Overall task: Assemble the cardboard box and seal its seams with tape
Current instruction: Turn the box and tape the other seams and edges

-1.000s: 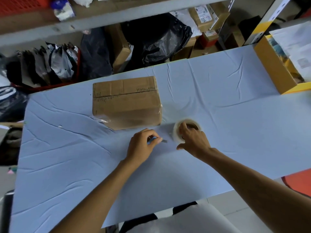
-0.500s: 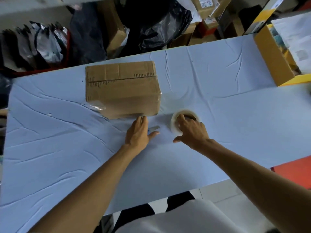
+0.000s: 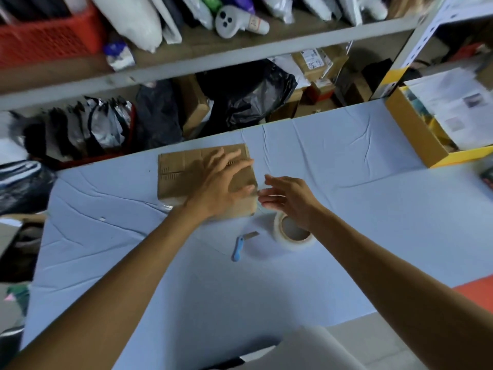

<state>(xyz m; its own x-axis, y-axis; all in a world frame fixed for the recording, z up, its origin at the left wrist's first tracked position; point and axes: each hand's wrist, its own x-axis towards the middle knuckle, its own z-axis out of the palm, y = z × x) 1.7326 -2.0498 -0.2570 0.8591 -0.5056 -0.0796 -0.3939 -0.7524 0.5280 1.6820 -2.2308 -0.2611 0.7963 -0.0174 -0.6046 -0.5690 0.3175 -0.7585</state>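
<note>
The cardboard box point(image 3: 181, 173) lies closed on the table point(image 3: 346, 209), toward its far edge and left of the middle, with a glossy strip of clear tape showing along its near left corner. The left grip point(image 3: 224, 185) is spread flat over the right half of the box's top, palm down, fingers straight and fanned apart, curled around nothing. The right grip point(image 3: 289, 200) is just beside the box's right side, wide open with the fingers straight and pointing left; its fingertips point(image 3: 262, 200) reach the box's near right edge, though the blur there hides whether they actually touch it. It holds nothing.

Just near of the right wrist, a roll of clear tape point(image 3: 296, 242) lies flat on the table's light blue cloth. A small blue-handled knife point(image 3: 238, 247) lies to the left of the roll, apart from it, blade pointing away from the person.

At the table's far right corner stands an open yellow-edged carton point(image 3: 410, 134) holding papers. Behind the table, a shelf point(image 3: 213, 62) carries bags and a red basket point(image 3: 48, 36).
</note>
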